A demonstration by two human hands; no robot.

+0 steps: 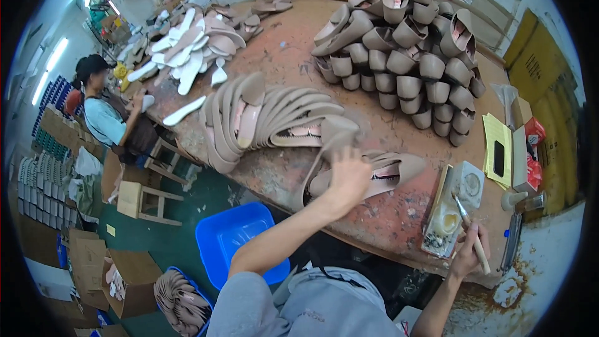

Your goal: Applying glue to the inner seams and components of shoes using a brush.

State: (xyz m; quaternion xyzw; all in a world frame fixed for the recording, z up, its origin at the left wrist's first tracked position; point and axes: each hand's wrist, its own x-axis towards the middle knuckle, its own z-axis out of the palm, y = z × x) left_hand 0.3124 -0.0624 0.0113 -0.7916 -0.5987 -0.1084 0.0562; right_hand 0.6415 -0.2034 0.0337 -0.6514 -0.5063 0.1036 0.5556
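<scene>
My left hand (350,178) reaches over the table with its fingers closed on a beige shoe upper (340,131), which is blurred by motion. Under and beside that hand lies another beige upper (399,171) with a pale lining. To the left, a curved row of nested uppers (290,109) leans together. In my right hand (473,249) is a brush (479,253) with a wooden handle. Its bristles point up toward a worn tray (444,221) that holds a pale, glue-like substance and a whitish block (469,181).
Stacked beige shoes (409,62) fill the table's back right. White insoles (193,43) are heaped at the back left. A phone (498,157) lies on yellow paper at right. Below the edge stands a blue basin (240,228); a co-worker (106,112) works at the far left.
</scene>
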